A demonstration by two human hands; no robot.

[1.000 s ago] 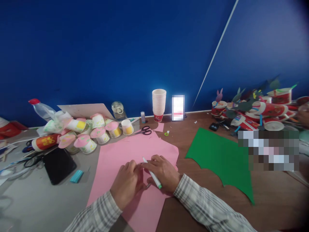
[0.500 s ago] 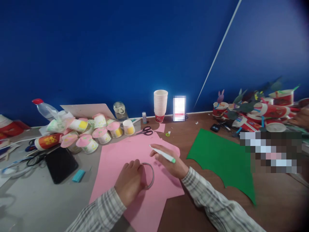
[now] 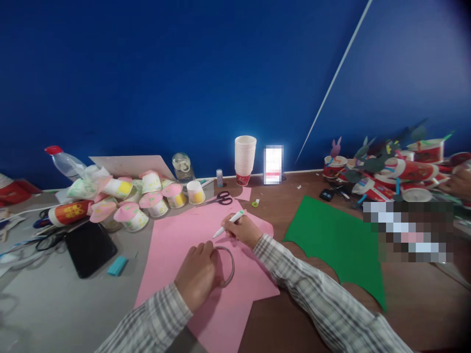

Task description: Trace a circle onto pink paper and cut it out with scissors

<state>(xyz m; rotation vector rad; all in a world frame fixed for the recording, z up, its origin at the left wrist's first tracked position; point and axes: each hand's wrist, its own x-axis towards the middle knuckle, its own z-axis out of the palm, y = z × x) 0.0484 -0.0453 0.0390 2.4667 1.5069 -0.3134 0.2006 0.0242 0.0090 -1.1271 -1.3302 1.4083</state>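
Note:
A pink paper sheet (image 3: 184, 230) lies on the table in front of me. My left hand (image 3: 196, 274) rests on it with fingers curled, pressing a thin grey ring (image 3: 230, 264) flat against the paper. My right hand (image 3: 245, 229) is closed on a white pen with a green cap (image 3: 228, 224), its tip touching the pink paper just beyond the ring's far edge.
A green sheet (image 3: 331, 240) lies to the right. Decorated paper cups (image 3: 140, 196), scissors (image 3: 219, 198), a stack of white cups (image 3: 245, 157), a black tablet (image 3: 90, 247) and a bottle (image 3: 64, 159) are on the left and back. Red cups (image 3: 401, 169) and another person's hand (image 3: 459, 184) are at far right.
My right hand came off the ring, lifted the pen away to the right, then turned it and set its tip on the paper beyond the ring. My left hand stayed on the ring.

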